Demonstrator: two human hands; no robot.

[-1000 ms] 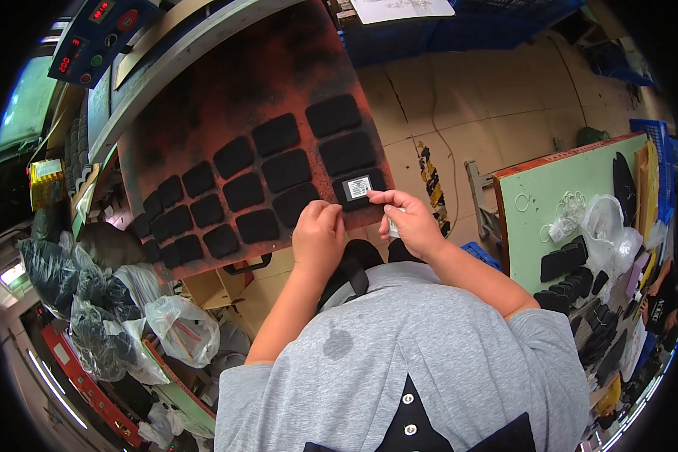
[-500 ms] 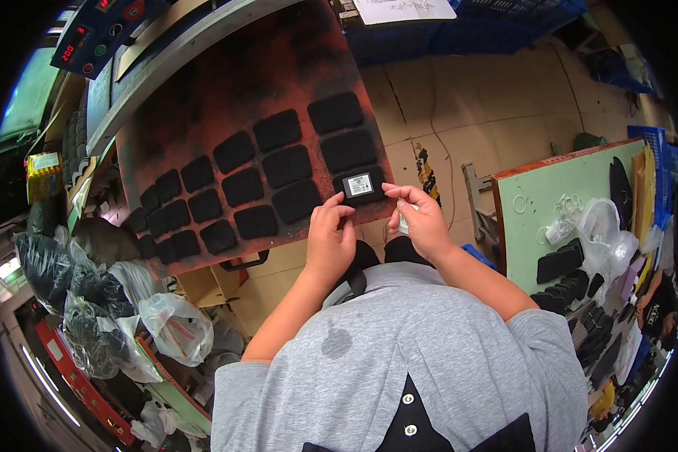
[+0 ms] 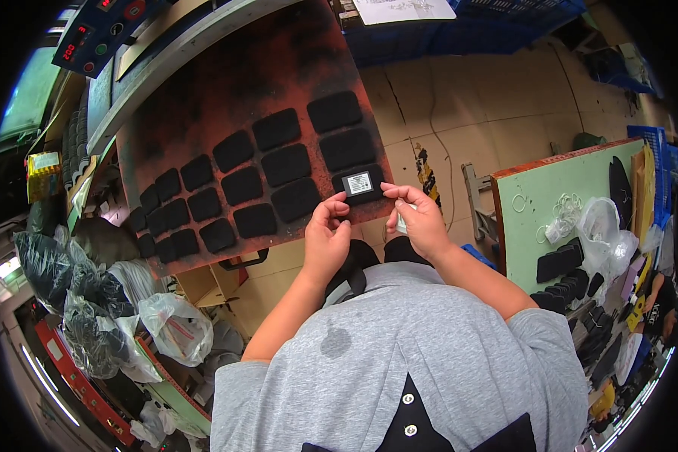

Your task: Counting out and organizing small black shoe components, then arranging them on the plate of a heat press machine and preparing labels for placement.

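A label [image 3: 359,183], dark-edged with a white printed middle, lies on the nearest pad of a right-hand row of black rounded pads [image 3: 346,149]. My left hand [image 3: 328,239] rests its index fingertip at the label's left corner; the thumb is held apart and the other fingers bend inward. On the opposite side, my right hand [image 3: 423,226] touches the pad's right edge with its index fingertip. Small white slips [image 3: 402,221] are tucked in that hand, under its bent fingers. The pads sit in rows on a red and black stained board [image 3: 309,56].
At upper left stands a blue control box [image 3: 102,38] with lit red digits beside a metal bar. To the right, a pale green board [image 3: 535,226] carries black pads and clear plastic bags. Black bundles in plastic bags [image 3: 90,324] are at left. Blue crates [image 3: 459,34] stand beyond.
My left hand has shifted slightly left and down, its index fingertip still at the label's corner. The right hand and the label have barely moved.
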